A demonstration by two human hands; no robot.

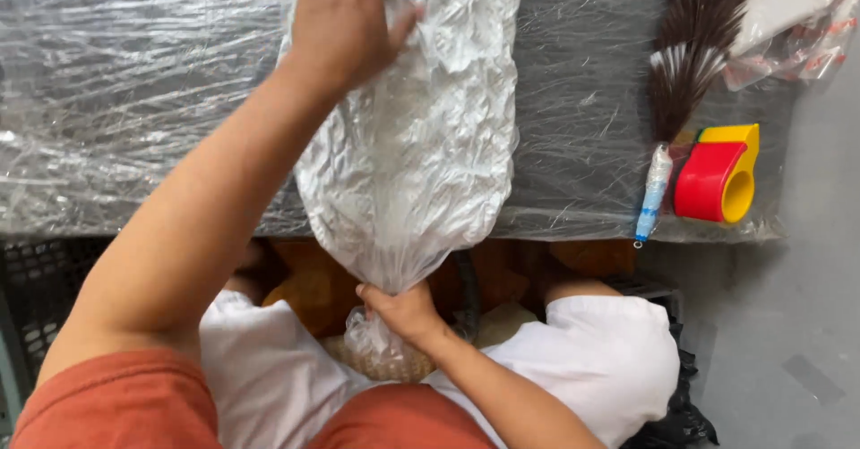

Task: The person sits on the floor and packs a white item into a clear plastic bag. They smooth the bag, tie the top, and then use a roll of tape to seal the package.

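Two hands are in view: the left hand (345, 24) at the far side and the right hand (405, 310) at the near edge of the worktop (134, 100). There is one crinkled clear plastic bag (421, 145), one dark feather brush (690, 55) with a blue-and-white handle, and one red-and-yellow tape dispenser (719, 176). At the far right lie what look like two flat packets (797, 10), though they overlap and run out of view, so that count is unsure.
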